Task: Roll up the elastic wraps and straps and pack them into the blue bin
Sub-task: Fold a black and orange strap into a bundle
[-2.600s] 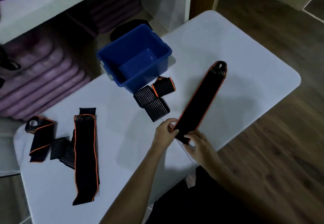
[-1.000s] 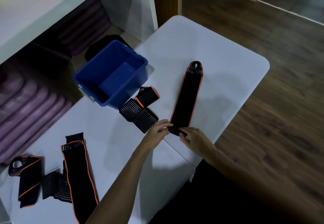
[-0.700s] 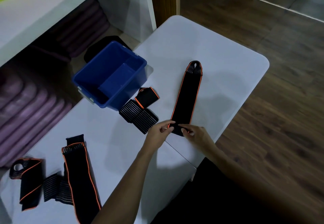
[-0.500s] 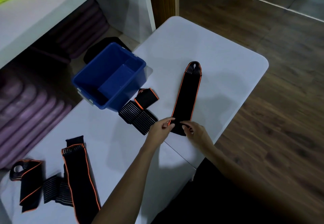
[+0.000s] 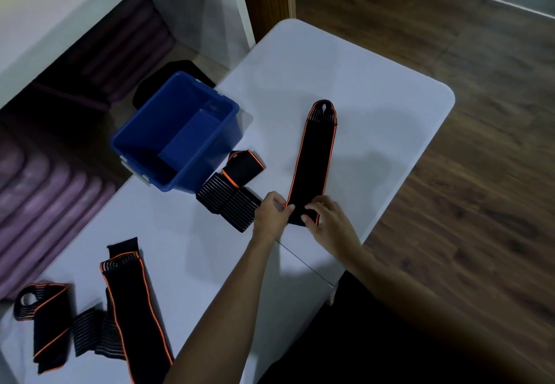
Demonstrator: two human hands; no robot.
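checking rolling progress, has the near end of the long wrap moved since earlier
Yes. The long wrap has its near end rolled farther from the table edge, toward its looped end.

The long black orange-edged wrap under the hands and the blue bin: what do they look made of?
The long black orange-edged wrap looks like matte woven elastic fabric: it lies limp and flat, with stitched orange trim. The blue bin looks like moulded plastic, smooth with a slight sheen and rigid walls.

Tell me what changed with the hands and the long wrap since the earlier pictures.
Both hands crept forward along the long wrap, turning its near end over into the start of a roll; left hand and right hand still pinch that end. The wrap's far end, the blue bin and the other wraps stayed put.
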